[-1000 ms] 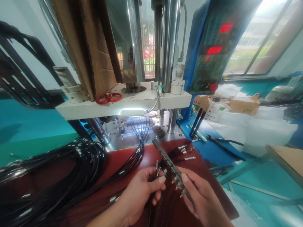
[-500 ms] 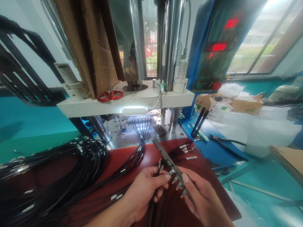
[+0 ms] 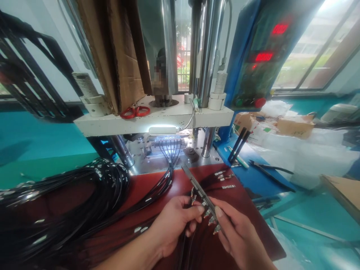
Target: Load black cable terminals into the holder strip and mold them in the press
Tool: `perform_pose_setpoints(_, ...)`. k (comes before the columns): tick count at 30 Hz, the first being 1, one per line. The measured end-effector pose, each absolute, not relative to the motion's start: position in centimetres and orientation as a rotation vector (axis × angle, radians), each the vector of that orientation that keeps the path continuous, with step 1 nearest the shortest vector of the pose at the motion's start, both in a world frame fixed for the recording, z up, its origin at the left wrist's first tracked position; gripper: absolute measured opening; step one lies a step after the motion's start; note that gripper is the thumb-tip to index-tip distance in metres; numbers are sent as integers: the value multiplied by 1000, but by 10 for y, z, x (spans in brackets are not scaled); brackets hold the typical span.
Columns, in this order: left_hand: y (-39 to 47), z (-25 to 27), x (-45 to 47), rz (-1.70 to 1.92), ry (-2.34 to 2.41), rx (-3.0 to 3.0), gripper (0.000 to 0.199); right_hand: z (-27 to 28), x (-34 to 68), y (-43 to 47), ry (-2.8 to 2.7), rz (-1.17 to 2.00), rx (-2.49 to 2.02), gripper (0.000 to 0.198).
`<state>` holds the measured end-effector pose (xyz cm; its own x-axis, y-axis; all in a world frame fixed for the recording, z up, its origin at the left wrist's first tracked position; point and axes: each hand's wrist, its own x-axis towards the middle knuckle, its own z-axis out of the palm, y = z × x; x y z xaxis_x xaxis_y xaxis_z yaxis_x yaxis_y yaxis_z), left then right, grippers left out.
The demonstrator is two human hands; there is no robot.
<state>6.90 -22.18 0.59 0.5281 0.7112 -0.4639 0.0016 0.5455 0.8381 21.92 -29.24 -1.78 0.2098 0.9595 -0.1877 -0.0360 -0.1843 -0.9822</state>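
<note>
My right hand (image 3: 239,232) grips the lower end of a dark slotted bar (image 3: 192,180), tilted with its far end up and to the left. Several metal terminals (image 3: 211,220) sit along the bar's left edge, with black cables hanging below. My left hand (image 3: 176,221) is closed, thumb against fingers, on a black cable whose metal terminal (image 3: 193,195) stands up beside the bar's edge. Whether that terminal touches the bar, I cannot tell. Both hands are above the red-brown board (image 3: 253,228).
A press with a white plate (image 3: 135,125) stands ahead; cables (image 3: 168,176) run from its lit mould. Coiled black cables (image 3: 112,183) lie left. More terminals (image 3: 227,186) rest beyond my right hand. Red-handled scissors (image 3: 135,111) are on the plate, pliers (image 3: 270,167) on a blue shelf.
The left-hand cable's terminal has moved slightly closer to the bar's edge. My grip on both things stays the same, and the view has shifted a little.
</note>
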Motion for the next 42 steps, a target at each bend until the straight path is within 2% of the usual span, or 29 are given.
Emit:
perform_pose_setpoints(9, -221, 10, 47, 545, 942, 857, 31, 0, 221, -293, -748, 1266, -1411, 52)
perform_pose_setpoints(19, -221, 11, 58, 626, 917, 862, 17, -3, 220, -292, -771, 1279, -1389, 52)
perform_pose_setpoints(42, -221, 10, 70, 579, 1024, 861, 18, 2, 220, -291, -710, 1347, -1380, 48)
